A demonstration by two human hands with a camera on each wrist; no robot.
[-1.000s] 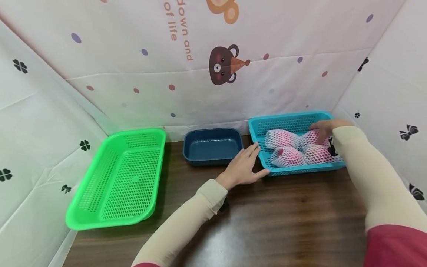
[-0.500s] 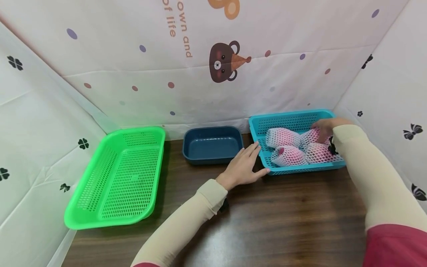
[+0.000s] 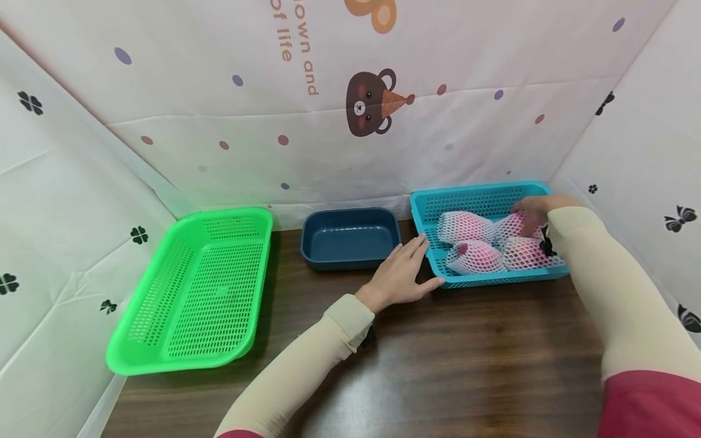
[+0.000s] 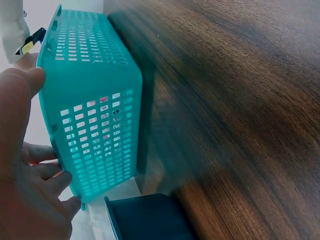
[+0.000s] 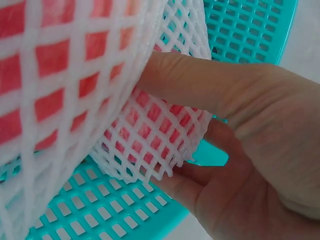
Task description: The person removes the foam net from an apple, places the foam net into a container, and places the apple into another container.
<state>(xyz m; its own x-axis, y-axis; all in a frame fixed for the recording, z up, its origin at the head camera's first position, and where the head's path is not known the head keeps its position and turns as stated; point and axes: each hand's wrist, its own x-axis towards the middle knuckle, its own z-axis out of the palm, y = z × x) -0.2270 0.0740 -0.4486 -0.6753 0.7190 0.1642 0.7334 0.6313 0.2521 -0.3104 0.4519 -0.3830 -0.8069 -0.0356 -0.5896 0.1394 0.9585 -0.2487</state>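
A turquoise mesh basket [image 3: 445, 281] at the right holds several round pink fruits, each in a white foam net sleeve; their kind is not plain. My right hand [image 3: 532, 213] reaches in and grips the back right fruit [image 5: 145, 130], thumb on top and fingers underneath in the right wrist view. A nearer netted fruit [image 5: 60, 65] fills the left of that view. With fingers spread, my left hand [image 3: 398, 274] rests on the basket's left rim. In the left wrist view its thumb and fingertips touch the rim [image 4: 44, 107] from outside.
A navy blue plastic tray [image 3: 350, 263] stands left of the turquoise basket, by the back wall. Farther left is a large green mesh basket [image 3: 263, 286] with nothing in it. White printed cloth [image 3: 306, 158] hangs behind and at both sides of the brown wooden table [image 3: 465, 353].
The head view shifts slightly. Both hands keep their places, the left on the rim and the right on the netted fruit.
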